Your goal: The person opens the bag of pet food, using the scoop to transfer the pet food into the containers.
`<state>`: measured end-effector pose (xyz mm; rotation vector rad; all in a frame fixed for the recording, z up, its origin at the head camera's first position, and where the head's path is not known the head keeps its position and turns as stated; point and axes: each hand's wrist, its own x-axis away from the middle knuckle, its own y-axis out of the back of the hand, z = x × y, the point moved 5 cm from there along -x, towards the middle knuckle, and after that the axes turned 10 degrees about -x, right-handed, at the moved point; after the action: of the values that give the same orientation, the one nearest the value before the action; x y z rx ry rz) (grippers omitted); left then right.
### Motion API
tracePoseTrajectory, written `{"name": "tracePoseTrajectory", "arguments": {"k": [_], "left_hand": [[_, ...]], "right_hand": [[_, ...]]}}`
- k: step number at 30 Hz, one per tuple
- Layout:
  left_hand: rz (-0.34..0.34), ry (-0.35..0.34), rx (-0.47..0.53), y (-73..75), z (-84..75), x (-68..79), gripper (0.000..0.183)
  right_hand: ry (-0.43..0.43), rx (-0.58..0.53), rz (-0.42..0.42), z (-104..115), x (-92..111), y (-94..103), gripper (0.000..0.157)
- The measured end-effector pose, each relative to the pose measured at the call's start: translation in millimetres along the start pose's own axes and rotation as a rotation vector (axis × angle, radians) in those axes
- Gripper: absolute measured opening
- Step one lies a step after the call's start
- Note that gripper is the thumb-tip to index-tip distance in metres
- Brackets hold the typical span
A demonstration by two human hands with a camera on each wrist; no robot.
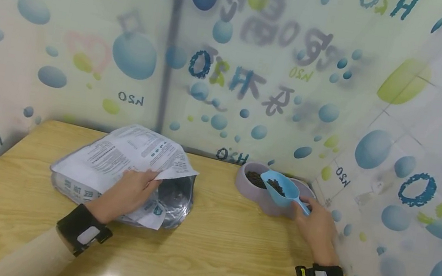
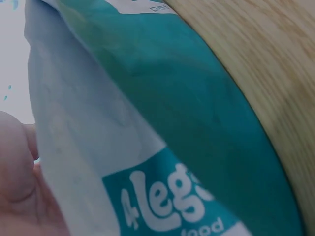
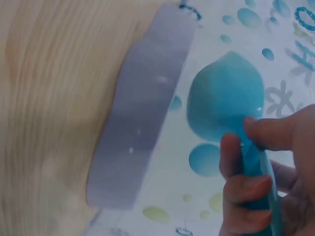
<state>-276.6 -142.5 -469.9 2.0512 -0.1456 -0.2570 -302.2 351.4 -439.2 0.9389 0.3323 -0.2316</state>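
On the left of the table lies a white bag (image 1: 111, 153) of pet food, its silvery mouth gaping to the right. My left hand (image 1: 128, 195) grips the bag's upper edge at that mouth; in the left wrist view the bag's teal and white side (image 2: 172, 88) reads "4Legs food". My right hand (image 1: 318, 226) holds a blue scoop (image 1: 280, 195) by its handle, fingers wrapped round it in the right wrist view. Dark kibble (image 1: 276, 186) sits in the scoop, which is over a greyish double bowl (image 1: 245, 189). The bowl's left compartment also has dark kibble (image 1: 255, 179).
The wooden table (image 1: 205, 253) meets a patterned wall sheet (image 1: 226, 109) behind. A second such wall (image 1: 420, 193) closes in on the right, near my right hand and the bowl.
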Motion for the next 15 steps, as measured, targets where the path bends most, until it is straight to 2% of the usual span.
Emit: {"name": "tracePoseTrajectory", "arguments": {"k": [9,15], "left_hand": [[-0.002,-0.018,0.005,-1.7,3.1,2.4,0.055],[-0.015,-0.048,0.005,1.2,7.6,4.0,0.054]], "right_hand": [[-0.078,0.164,0.019,-14.5,-4.9,29.6,0.044],[-0.107,0.229,0.000,-15.0,-13.5,44.8,0.037]]}}
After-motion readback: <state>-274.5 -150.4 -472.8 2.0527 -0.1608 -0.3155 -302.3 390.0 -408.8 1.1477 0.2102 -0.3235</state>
